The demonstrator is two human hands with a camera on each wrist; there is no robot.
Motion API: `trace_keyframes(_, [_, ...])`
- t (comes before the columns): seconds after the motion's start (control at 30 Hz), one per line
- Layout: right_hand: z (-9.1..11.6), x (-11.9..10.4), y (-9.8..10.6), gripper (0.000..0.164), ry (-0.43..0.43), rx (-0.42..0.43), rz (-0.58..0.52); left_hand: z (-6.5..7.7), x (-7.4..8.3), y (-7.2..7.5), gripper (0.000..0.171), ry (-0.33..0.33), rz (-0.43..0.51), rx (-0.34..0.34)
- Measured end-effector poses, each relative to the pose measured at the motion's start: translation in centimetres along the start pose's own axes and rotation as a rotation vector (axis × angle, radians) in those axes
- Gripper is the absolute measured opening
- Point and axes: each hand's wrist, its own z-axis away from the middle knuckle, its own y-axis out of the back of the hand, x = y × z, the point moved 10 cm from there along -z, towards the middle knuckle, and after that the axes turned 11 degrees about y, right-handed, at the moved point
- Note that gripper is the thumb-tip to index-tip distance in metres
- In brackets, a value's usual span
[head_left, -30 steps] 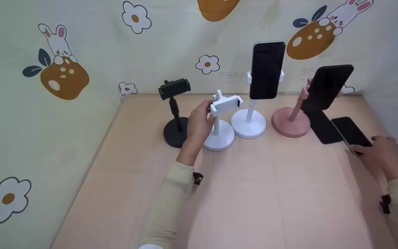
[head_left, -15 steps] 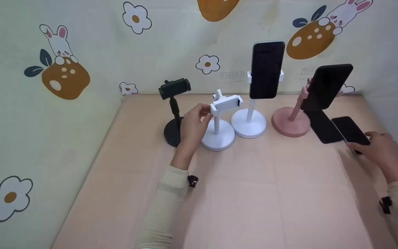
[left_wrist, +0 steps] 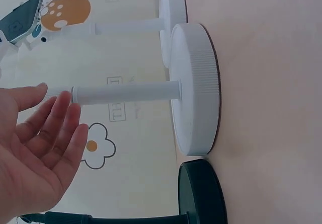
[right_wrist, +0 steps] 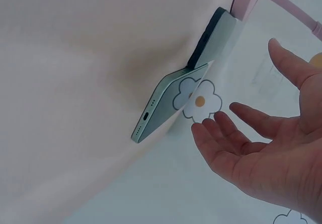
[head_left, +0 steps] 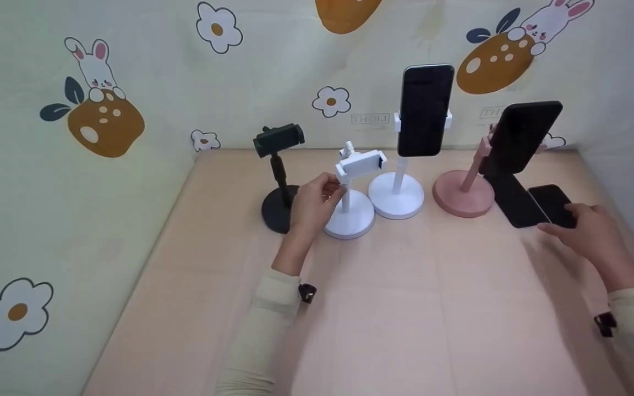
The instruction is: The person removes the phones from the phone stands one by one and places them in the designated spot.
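Observation:
In the head view my left hand (head_left: 312, 204) is at the pole of a white phone stand (head_left: 348, 215) with an unfilled clamp. Its fingers are loosely bent in the left wrist view; whether the fingertips touch the pole (left_wrist: 128, 91) I cannot tell. My right hand (head_left: 595, 234) hovers over the near end of a dark-screened phone (head_left: 551, 201) lying flat. From the right wrist camera, that hand's thumb and fingers are spread, apart from the phone (right_wrist: 163, 98). Another flat phone (head_left: 514, 204) lies alongside it, to the left.
A black stand (head_left: 278, 212) is left of the white one. To the right, a second white stand (head_left: 395, 197) holds an upright phone (head_left: 426, 110), and a pink stand (head_left: 463, 193) holds a tilted phone (head_left: 523, 137). A patterned wall sheet (head_left: 146, 71) borders the pink tabletop (head_left: 383, 319).
My left hand has shifted from beside the white stand's clamp down toward its pole. The right hand has moved slightly left and away from me over the phone. The stands stay put.

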Motion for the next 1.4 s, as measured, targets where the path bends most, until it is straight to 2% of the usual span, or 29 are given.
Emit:
trace_keyframes(0.2, [0.0,-1.1,-0.3,0.093,0.025,-0.024,-0.012,-0.1,-0.4,-1.7,0.022,0.012,-0.012,-0.099])
trace_keyframes(0.33, [0.0,-1.9,-0.6,0.094,0.04,-0.03,-0.013,0.1,-0.3,-2.7,0.022,0.014,-0.019,-0.137])
trace_keyframes(0.63, [-0.2,-3.4,-1.2,0.09,0.095,-0.029,-0.015,0.1,0.8,-4.6,0.021,-0.04,-0.117,-0.162])
trace_keyframes(0.93, [-0.4,-4.7,-2.0,0.091,0.089,-0.055,0.014,0.2,2.2,-6.4,0.023,-0.085,-0.063,-0.201])
trace_keyframes(1.1, [-0.6,-5.4,-2.7,0.094,0.073,-0.071,-0.011,0.0,3.0,-7.4,0.028,-0.114,-0.074,-0.205])
trace_keyframes(1.23, [-0.7,-5.9,-3.2,0.094,0.067,-0.082,-0.028,-0.4,3.6,-8.1,0.033,-0.114,-0.1,-0.196])
trace_keyframes(1.4, [-0.8,-6.5,-3.8,0.092,0.066,-0.106,-0.043,-1.4,4.4,-8.7,0.042,-0.119,-0.037,-0.178])
